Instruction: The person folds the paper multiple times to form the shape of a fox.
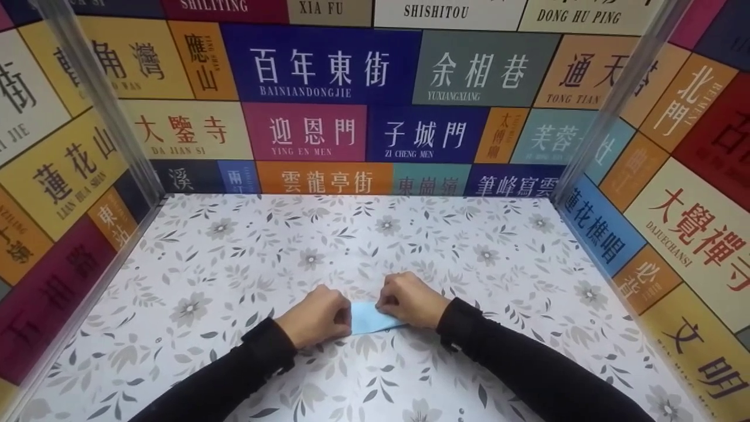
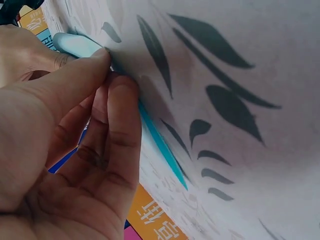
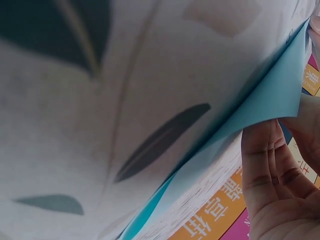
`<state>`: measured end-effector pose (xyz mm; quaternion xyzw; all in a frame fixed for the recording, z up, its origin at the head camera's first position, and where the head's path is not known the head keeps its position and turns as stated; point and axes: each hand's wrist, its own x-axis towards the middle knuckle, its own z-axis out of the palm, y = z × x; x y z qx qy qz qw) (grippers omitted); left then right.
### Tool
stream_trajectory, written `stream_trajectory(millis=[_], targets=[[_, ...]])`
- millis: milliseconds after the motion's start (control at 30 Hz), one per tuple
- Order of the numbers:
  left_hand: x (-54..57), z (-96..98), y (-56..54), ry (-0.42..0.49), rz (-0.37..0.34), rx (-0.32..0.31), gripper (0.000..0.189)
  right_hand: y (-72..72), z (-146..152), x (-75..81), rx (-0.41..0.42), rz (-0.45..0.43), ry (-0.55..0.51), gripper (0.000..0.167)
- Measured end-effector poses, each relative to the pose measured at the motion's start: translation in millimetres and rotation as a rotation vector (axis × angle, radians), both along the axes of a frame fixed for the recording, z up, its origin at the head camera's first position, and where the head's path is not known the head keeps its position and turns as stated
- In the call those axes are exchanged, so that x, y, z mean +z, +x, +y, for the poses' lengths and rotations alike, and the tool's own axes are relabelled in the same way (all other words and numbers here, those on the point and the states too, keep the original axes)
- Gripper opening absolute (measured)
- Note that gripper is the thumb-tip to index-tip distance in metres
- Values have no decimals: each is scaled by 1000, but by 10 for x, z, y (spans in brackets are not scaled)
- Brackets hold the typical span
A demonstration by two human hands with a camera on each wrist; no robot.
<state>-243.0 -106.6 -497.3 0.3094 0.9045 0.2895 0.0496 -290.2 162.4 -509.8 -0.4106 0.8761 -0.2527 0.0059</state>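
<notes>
A small light blue sheet of paper (image 1: 368, 319) lies between the two hands, low on the patterned tabletop. At its left end my left hand (image 1: 316, 316) pinches it between thumb and fingertips, as the left wrist view also shows. My right hand (image 1: 413, 299) pinches the other end. In the right wrist view, the paper (image 3: 265, 102) bends up off the surface, its edge held between the thumb and fingers of the right hand (image 3: 280, 175). Fingers cover part of both ends. Whether the sheet is folded through, I cannot tell.
The white tabletop (image 1: 263, 234) carries a printed pattern of grey leaves and flowers. Panels of coloured street-name signs stand behind it (image 1: 319, 67) and on both sides. Clear corner strips (image 1: 609, 117) join the panels. Black sleeves (image 1: 521, 363) cover both forearms.
</notes>
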Motion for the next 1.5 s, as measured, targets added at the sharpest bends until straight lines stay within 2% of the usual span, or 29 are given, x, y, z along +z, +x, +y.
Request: stream_trajectory(millis=[167,433,700,967,1367,1500], targets=[[-19,-50,13,3,16,-9,15,3,-4,5,-6,-2,4,7],[-8,-46,19,-10,19,20,14,0,-19,7,-17,-1,5,7],[2,46,-7,-3,76,5,8,5,-12,-5,-11,-12,2,7],[-42,182,-26,-6,184,-89,14,-5,6,-4,4,16,-10,9],[-79,166,-49,-39,231,-166,18,-17,1,-9,22,35,-14,11],[-81,169,-60,-46,219,-161,18,-10,-9,16,16,14,5,9]])
